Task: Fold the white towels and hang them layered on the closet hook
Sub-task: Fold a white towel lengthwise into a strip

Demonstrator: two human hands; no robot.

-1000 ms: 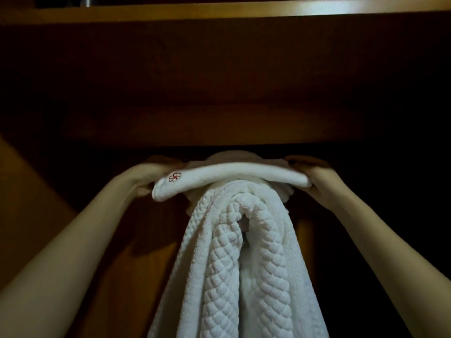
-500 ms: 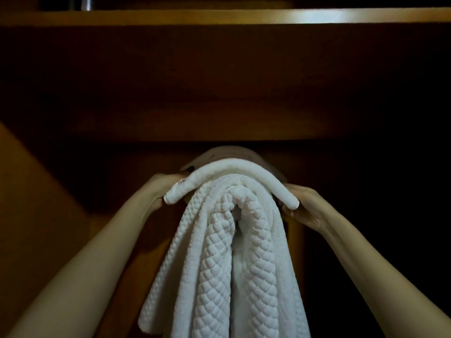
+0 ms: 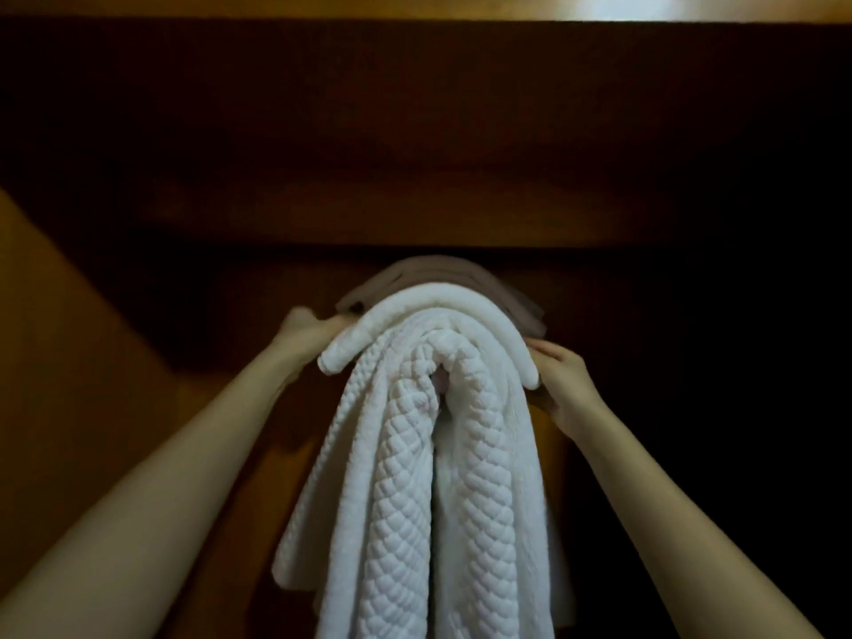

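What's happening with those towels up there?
A person is hanging white towels inside a dark wooden closet. A quilted white towel hangs down in long folds. A smaller folded white towel is draped over its top like an arch. The left hand grips one end and the right hand grips the other. The hook itself is hidden under the towels.

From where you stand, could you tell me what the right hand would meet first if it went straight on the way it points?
Pointing up and inward, the right hand would first meet the folded towel, at its right end, which the fingertips seem to touch.
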